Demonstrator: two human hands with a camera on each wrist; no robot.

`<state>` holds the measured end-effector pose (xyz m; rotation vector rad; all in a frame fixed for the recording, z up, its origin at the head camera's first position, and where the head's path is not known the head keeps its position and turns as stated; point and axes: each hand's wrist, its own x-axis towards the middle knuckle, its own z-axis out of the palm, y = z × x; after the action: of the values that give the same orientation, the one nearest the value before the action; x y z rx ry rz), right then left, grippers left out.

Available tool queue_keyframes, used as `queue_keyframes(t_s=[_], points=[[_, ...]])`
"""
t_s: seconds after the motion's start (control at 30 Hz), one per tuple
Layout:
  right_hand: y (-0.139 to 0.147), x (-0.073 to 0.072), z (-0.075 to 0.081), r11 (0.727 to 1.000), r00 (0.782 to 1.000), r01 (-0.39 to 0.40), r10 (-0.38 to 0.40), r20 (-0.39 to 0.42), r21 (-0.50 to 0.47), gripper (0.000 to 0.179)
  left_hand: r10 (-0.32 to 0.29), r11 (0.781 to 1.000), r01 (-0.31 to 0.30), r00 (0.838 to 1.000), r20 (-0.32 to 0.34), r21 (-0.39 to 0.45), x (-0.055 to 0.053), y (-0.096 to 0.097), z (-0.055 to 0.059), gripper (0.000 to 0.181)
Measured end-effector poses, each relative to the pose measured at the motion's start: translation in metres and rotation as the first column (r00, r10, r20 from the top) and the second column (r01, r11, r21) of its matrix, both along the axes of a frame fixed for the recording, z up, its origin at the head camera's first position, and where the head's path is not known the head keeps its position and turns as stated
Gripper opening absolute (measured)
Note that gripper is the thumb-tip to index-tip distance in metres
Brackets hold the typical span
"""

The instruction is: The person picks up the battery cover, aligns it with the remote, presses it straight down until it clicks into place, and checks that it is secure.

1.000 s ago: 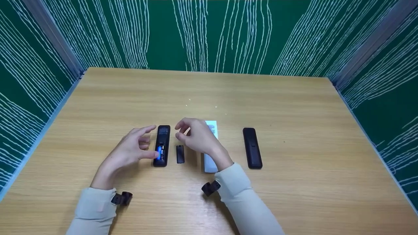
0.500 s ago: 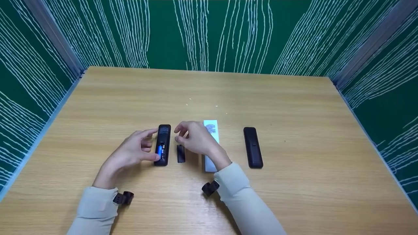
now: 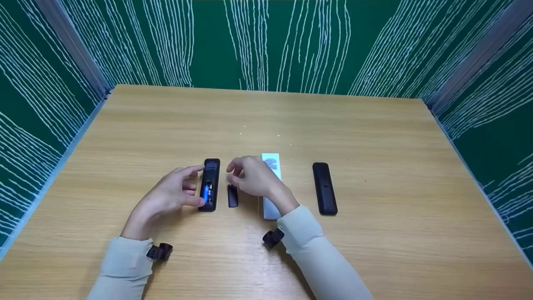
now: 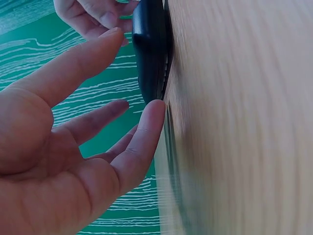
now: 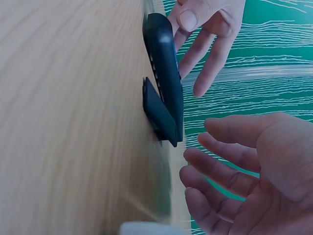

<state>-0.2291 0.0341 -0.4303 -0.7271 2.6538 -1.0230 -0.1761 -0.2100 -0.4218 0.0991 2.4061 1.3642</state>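
A black remote control point(image 3: 211, 166) lies back up, its battery compartment uncovered, with a blue battery point(image 3: 205, 193) showing inside. My left hand point(image 3: 168, 191) is at its left side, index fingertip at the upper edge and thumb by the battery. In the left wrist view, the index fingertip point(image 4: 155, 108) meets the end of the remote point(image 4: 149, 44). The small black battery cover point(image 3: 232, 196) lies just right of the remote. Over the cover's upper end hovers my right hand point(image 3: 254, 177), its fingers loosely bent; in the right wrist view they stand apart from the cover point(image 5: 159, 115) and hold nothing.
Partly under the right forearm lies a white oblong object point(image 3: 271, 210) with a grey printed patch. A second black remote point(image 3: 325, 189) rests farther right. Several tiny white specks dot the wooden table point(image 3: 266, 112); green walls point(image 3: 216, 46) with white streaks stand around it.
My left index finger has come in to the remote's upper edge. The right hand has dropped slightly toward the cover, whose outline is now a little tilted.
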Motion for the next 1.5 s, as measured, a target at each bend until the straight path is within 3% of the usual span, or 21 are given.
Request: queue_keyframes(t_s=[0.37, 0.87, 1.03, 1.5], points=[[-0.0019, 0.0014, -0.0006, 0.999, 1.000, -0.031, 0.031, -0.003, 0.037, 0.015, -0.019, 0.999, 0.020, 1.000, 0.019, -0.047, 0.0002, 0.0004, -0.0013, 0.093], [0.0005, -0.0011, -0.0040, 0.997, 0.998, -0.056, 0.056, 0.004, 0.062, 0.012, -0.061, 0.998, 0.061, 0.998, -0.002, 0.005, 0.0004, 0.0036, -0.0033, 0.090], [0.0010, -0.0010, -0.0044, 0.997, 0.999, -0.053, 0.052, 0.011, 0.057, 0.012, -0.062, 0.998, 0.062, 0.998, -0.005, -0.027, 0.0006, 0.0033, -0.0043, 0.086], [0.0018, -0.0023, -0.0029, 0.997, 0.999, -0.040, 0.039, 0.030, 0.062, 0.014, -0.057, 0.998, 0.057, 0.998, 0.022, -0.019, 0.0006, 0.0028, -0.0047, 0.087]])
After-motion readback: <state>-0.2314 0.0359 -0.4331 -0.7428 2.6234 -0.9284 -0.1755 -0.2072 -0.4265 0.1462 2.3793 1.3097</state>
